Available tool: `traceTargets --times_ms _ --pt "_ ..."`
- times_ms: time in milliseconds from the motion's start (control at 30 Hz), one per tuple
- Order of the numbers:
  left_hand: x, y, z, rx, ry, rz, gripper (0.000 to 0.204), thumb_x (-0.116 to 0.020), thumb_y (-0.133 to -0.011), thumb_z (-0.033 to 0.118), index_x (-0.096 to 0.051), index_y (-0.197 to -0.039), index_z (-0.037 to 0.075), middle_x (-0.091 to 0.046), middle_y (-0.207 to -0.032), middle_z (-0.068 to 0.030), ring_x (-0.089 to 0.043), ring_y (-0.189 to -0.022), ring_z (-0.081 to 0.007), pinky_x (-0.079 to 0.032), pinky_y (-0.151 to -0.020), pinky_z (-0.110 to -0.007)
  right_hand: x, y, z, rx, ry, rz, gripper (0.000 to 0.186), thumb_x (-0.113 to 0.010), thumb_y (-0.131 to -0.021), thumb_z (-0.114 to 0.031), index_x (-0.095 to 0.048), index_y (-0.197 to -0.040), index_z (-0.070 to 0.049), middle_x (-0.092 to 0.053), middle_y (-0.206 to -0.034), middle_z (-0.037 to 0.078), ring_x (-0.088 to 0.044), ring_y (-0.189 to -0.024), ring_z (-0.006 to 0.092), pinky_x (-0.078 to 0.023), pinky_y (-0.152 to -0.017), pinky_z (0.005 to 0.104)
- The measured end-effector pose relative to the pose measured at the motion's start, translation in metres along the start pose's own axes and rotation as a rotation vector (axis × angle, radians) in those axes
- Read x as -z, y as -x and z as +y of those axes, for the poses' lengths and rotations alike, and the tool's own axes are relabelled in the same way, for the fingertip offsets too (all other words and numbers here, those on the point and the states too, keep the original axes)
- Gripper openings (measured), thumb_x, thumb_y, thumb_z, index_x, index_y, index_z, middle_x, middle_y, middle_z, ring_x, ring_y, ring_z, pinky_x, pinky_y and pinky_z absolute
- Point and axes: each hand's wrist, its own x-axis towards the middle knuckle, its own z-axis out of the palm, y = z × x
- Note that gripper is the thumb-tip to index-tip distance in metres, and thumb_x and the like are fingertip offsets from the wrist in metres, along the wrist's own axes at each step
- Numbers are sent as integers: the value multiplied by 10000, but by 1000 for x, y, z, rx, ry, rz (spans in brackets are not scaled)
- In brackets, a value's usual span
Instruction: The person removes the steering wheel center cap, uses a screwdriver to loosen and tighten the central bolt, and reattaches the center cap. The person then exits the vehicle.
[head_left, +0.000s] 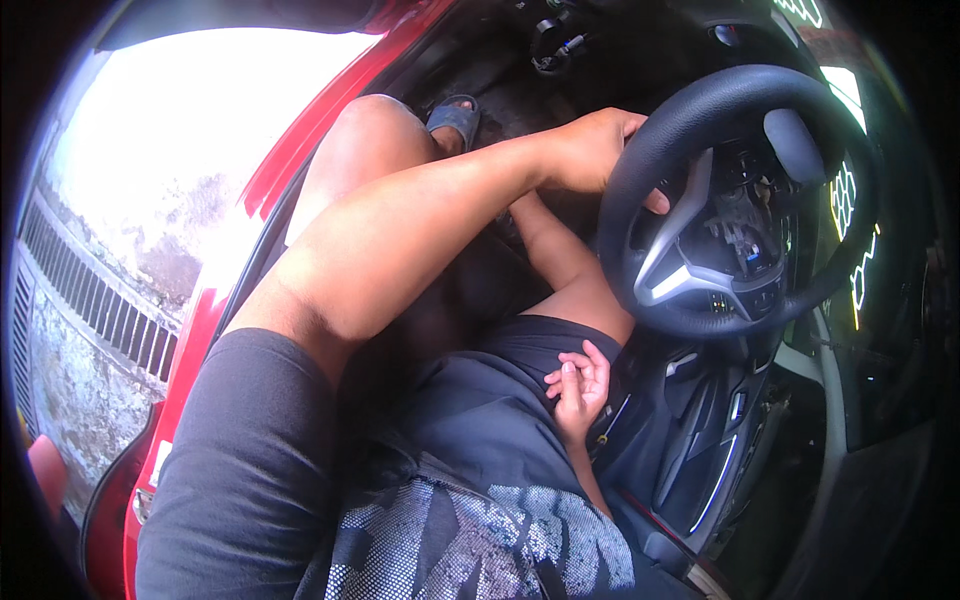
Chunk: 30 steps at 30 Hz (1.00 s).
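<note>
My left hand (590, 150) reaches across to the black steering wheel (625, 190) and wraps round the left of its rim from behind. One fingertip shows inside the rim; the other fingers are mostly hidden. The middle of the wheel is uncovered, with inner parts and wiring (740, 235) showing. My right hand (582, 385) rests low over my lap, apart from the wheel, its fingers curled in and the thumb against them. Whatever it may hold is too small or hidden to make out.
I sit in a car seat, a sandalled foot (455, 120) near the pedals (555, 45). The red door sill (200, 340) lies to my left, beyond it a floor with a metal drain grate (110, 290). A dark centre console (690, 440) stands at right.
</note>
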Motion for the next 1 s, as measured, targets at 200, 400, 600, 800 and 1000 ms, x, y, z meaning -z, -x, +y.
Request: traceTargets --times_ms 200,400,600,800,1000 --pt "-3 -2 4 32 2 17 606 -986 -703 95 -742 -1254 40 -766 -1127 -51 -698 -1074 -168 -539 -988 -327 -7 -2 -5 -6 5 -24 330 -644 -1036 0 -595 -1361 41 -729 -1048 131 -699 -732 130 -535 -588 218" --pt "-1 -3 -10 139 329 -61 497 -961 -790 103 -737 -1227 26 -745 -1021 -52 -726 -857 -145 -614 -775 -284 -16 0 -69 389 222 -16 219 -644 -1018 39 -670 -1234 51 -728 -1053 161 -718 -825 178 -588 -743 285" --pt "1 -1 -28 255 645 -50 274 -801 -991 217 -773 -1214 61 -760 -1079 -16 -711 -972 -107 -595 -902 -291 -36 -83 -168 750 584 225 529 -734 -966 -59 -553 -1453 41 -647 -1354 191 -624 -1266 293 -466 -1069 422" --pt "0 -9 -24 328 619 -39 276 -776 -989 176 -769 -1238 57 -753 -1098 -41 -706 -998 -132 -599 -922 -341 -83 -144 -189 620 950 231 832 -916 -843 -305 -512 -1496 17 -633 -1387 273 -616 -1308 420 -449 -1127 499" --pt "-3 -10 -21 331 648 -3 295 -795 -974 203 -769 -1228 55 -747 -1091 -44 -706 -989 -145 -605 -902 -356 -82 -149 -178 632 1030 245 709 -871 -864 -269 -566 -1419 49 -656 -1319 316 -652 -1207 501 -500 -1051 522"
